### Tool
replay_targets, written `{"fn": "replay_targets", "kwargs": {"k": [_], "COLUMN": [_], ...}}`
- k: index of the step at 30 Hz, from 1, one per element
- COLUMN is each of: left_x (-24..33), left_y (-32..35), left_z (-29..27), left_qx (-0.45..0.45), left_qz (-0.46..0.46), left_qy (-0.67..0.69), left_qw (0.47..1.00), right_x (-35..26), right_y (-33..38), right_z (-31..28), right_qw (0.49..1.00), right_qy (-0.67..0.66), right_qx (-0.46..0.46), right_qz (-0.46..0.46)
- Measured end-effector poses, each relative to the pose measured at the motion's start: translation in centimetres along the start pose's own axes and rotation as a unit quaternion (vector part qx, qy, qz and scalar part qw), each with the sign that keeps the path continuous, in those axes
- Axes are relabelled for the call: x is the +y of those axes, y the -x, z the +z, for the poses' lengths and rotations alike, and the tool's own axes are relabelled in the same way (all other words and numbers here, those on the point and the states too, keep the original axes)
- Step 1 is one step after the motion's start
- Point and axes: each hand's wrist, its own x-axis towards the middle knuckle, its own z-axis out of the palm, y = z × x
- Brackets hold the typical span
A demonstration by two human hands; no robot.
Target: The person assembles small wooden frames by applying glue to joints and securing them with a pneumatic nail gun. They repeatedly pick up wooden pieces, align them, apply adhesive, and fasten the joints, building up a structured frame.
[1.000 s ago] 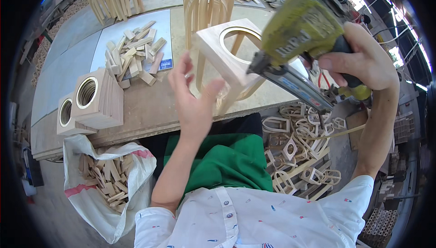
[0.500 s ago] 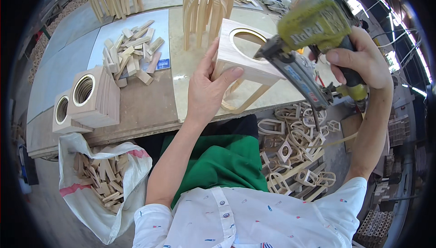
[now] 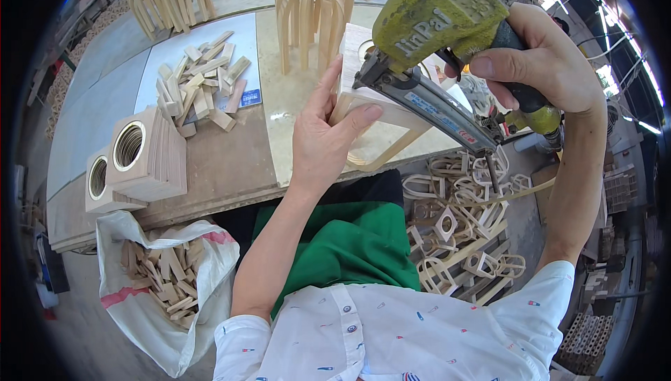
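Note:
My left hand point(image 3: 325, 136) is closed round the near-left side of a square wooden panel with a round hole point(image 3: 354, 43), thumb on the near edge and fingers along the side. A U-shaped bent-wood leg point(image 3: 391, 152) is joined under the panel, close to the table edge. In my right hand point(image 3: 542, 67) is a yellow-green pneumatic nail gun point(image 3: 444, 21), gripped by its black handle. Its nose sits at the panel's near-left corner; whether it touches cannot be made out. The gun hides much of the panel and its hole.
Stacked square panels with round holes point(image 3: 157, 161) stand at the table's left. A heap of small wooden strips point(image 3: 203, 88) lies behind them. Arched bent-wood frames point(image 3: 314, 7) stand farther back. Below are a white sack of offcuts point(image 3: 115, 266) and a pile of wooden frames point(image 3: 482, 231).
My right hand has brought the nail gun left and nearer, its nose moving from beside the hole to the panel's near-left corner. My left hand keeps hold of the panel.

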Motion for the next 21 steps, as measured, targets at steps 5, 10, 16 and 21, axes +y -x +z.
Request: {"fn": "replay_targets", "kwargs": {"k": [5,10,16,21], "left_x": [-0.1,0.2,0.4,0.2], "left_y": [0.0,0.1,0.1,0.0], "left_z": [0.2,0.0,-0.3,-0.1], "left_qx": [-0.005,-0.003,-0.007,-0.012], "left_qz": [0.005,0.007,-0.006,0.015], "left_qy": [-0.003,0.019,0.032,0.029], "left_qw": [1.000,1.000,0.999,0.999], "right_x": [0.3,0.8,0.7,2.1], "right_y": [0.4,-0.2,-0.9,0.7], "right_z": [0.4,0.3,0.2,-0.3], "right_qw": [0.999,0.999,1.000,0.992], "right_qy": [-0.019,-0.032,-0.012,-0.086], "right_qx": [0.024,-0.010,-0.013,0.063], "right_qz": [-0.014,-0.031,-0.020,-0.074]}}
